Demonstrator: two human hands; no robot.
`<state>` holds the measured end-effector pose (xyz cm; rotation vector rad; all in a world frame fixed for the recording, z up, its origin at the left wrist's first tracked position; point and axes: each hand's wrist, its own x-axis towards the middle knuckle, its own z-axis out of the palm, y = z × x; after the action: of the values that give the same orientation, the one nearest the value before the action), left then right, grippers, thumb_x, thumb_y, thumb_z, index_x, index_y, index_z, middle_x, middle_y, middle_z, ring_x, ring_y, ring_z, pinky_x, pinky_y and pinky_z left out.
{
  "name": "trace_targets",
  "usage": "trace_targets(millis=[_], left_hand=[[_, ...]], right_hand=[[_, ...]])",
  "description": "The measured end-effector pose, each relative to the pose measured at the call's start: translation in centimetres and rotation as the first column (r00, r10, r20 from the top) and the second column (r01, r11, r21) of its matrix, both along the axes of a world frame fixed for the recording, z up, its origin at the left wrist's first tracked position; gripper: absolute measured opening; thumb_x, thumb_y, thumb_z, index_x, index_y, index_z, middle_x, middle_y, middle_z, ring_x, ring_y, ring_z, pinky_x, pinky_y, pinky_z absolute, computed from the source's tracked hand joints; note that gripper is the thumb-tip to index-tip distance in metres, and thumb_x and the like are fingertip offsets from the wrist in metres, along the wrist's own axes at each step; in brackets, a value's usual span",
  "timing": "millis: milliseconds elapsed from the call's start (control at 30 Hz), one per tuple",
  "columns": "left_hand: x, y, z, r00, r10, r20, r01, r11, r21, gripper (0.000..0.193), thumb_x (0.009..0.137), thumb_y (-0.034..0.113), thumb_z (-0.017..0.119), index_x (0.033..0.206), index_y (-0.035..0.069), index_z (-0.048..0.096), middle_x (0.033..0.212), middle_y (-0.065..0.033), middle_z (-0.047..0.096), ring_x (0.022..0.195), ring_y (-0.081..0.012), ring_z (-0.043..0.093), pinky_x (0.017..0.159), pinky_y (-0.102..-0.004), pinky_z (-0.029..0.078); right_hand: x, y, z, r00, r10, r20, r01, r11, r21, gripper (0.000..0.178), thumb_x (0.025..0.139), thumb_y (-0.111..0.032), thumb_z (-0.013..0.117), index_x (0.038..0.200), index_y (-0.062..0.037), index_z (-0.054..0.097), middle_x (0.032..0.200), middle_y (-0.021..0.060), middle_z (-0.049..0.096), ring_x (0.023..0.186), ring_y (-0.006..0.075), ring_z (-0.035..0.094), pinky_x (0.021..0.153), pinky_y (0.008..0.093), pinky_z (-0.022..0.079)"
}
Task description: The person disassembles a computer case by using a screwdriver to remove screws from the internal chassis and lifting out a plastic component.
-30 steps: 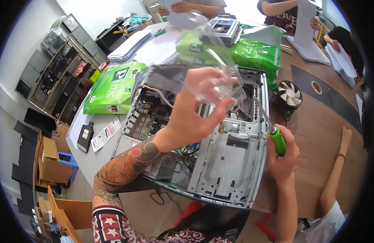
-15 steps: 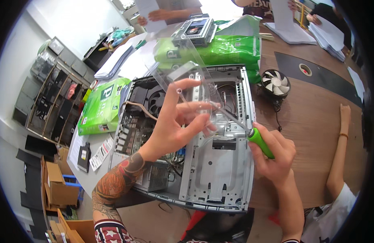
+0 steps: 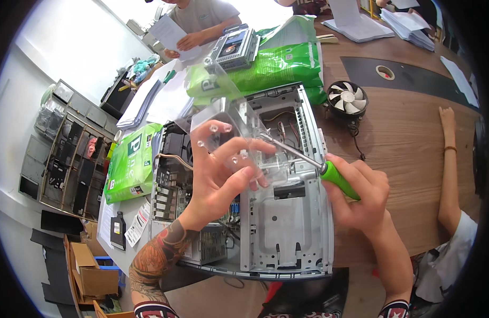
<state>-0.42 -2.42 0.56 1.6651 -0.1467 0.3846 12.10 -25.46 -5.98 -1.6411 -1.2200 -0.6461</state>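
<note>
My left hand (image 3: 215,183) holds up a clear plastic panel (image 3: 215,112) with small round holes, its thumb and fingers curled around the lower part. In my right hand (image 3: 363,193) is a screwdriver (image 3: 337,177) with a green handle, gripped from the right. Its metal shaft points up and left, and the tip meets or overlaps the panel's edge near my left fingers; actual contact cannot be made out. Below both hands lies an opened desktop computer case (image 3: 273,225), with a metal drive bracket on the right and boards and cables on the left, partly hidden by my left arm.
A black fan with white blades (image 3: 348,99) sits right of the case. Behind are green paper packs (image 3: 276,69) with a metal drive (image 3: 234,49) on top. Another green pack (image 3: 130,164) and a black bottle (image 3: 118,230) lie left. A co-worker's arm (image 3: 448,164) rests at right.
My view has shifted, so the case and packs sit differently in the picture. The clear panel has tilted and my left fingers have spread a little. The screwdriver stays at the panel.
</note>
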Motion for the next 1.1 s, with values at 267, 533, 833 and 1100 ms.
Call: trace_targets(millis=[267, 533, 833, 1100], left_hand=[[0.2, 1.1, -0.1, 1.0, 0.025, 0.019, -0.024, 0.999, -0.037, 0.047, 0.09, 0.006, 0.053, 0.127, 0.012, 0.024, 0.116, -0.0335, 0.06, 0.06, -0.017, 0.06, 0.054, -0.0267, 0.052], [-0.1, 1.9, -0.1, 0.999, 0.026, -0.032, -0.03, 0.987, -0.156, 0.04, 0.089, 0.016, 0.053, 0.124, 0.012, 0.033, 0.107, -0.0329, 0.058, 0.052, -0.0172, 0.051, 0.046, -0.0246, 0.043], [-0.3, 2.6, -0.1, 0.991, -0.13, 0.002, 0.116, 0.877, -0.466, 0.04, 0.09, 0.025, 0.056, 0.124, 0.013, 0.039, 0.105, -0.0222, 0.057, 0.06, -0.0144, 0.049, 0.05, -0.0261, 0.042], [-0.2, 1.9, 0.3, 0.993, 0.057, -0.108, -0.088, 0.947, -0.31, 0.045, 0.086, 0.021, 0.072, 0.113, 0.015, 0.037, 0.099, -0.0199, 0.061, 0.054, -0.0088, 0.044, 0.046, -0.0199, 0.036]], right_hand=[[-0.1, 0.1, 0.0, 1.0, -0.027, -0.013, 0.027, 1.0, 0.003, 0.047, 0.074, -0.007, 0.083, 0.12, -0.0018, 0.07, 0.07, 0.0055, 0.06, 0.051, 0.017, 0.055, 0.045, 0.0302, 0.04], [0.0, -0.1, 0.3, 1.0, 0.019, 0.006, -0.019, 1.0, -0.018, 0.045, 0.074, -0.007, 0.082, 0.117, -0.0022, 0.071, 0.07, 0.0047, 0.061, 0.051, 0.016, 0.055, 0.045, 0.0297, 0.04], [0.0, 0.0, 0.3, 0.998, 0.054, 0.026, -0.053, 0.998, -0.019, 0.046, 0.073, -0.007, 0.083, 0.117, -0.0018, 0.071, 0.071, 0.0043, 0.063, 0.052, 0.0147, 0.058, 0.046, 0.0282, 0.043], [0.0, -0.1, 0.4, 0.998, 0.049, 0.034, -0.049, 0.999, -0.006, 0.046, 0.073, -0.007, 0.083, 0.117, -0.0015, 0.072, 0.071, 0.0046, 0.063, 0.051, 0.0146, 0.057, 0.046, 0.0283, 0.043]])
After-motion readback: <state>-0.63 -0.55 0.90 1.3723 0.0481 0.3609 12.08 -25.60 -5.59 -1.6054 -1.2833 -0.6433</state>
